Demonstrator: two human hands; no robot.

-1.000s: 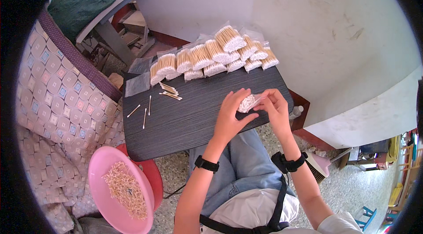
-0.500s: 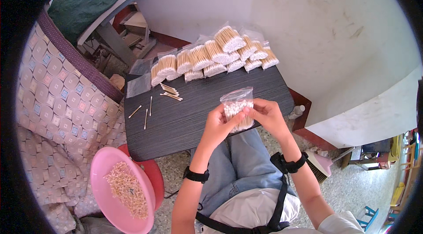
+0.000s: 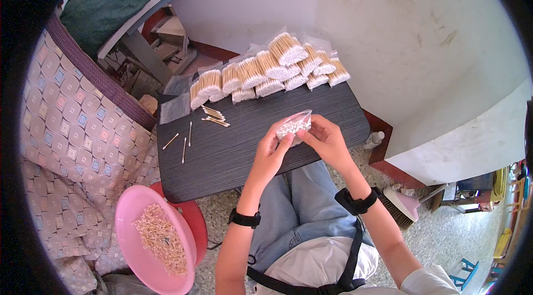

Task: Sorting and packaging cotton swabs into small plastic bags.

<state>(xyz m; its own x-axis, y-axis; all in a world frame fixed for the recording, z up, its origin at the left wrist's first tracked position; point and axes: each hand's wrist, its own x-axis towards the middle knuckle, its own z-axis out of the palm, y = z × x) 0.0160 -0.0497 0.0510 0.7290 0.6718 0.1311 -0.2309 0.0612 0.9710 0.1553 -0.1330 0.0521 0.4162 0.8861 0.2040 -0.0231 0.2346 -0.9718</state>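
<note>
Between my two hands is a clear plastic bag of cotton swabs (image 3: 292,125), its white tips facing up toward me. My left hand (image 3: 272,145) grips the bag's left side, thumb at the front. On the right side, my right hand (image 3: 326,138) closes round it, thumb also in front. The bag is held over the near part of the dark table (image 3: 239,156), tilted, with its top flap rising. Loose cotton swabs (image 3: 215,116) lie on the table's left half, several in a small cluster and a few apart.
Filled swab bags (image 3: 261,70) are piled along the table's back edge, beside flat clear bags (image 3: 175,108) at the left. A pink basin (image 3: 125,239) of loose swabs stands at the lower left, by a red stool (image 3: 195,223). A wall (image 3: 388,28) rises behind the table.
The swab bag has tipped back and shifted slightly up and left, so more of its white tips face me. Both hands have moved with it, keeping hold.
</note>
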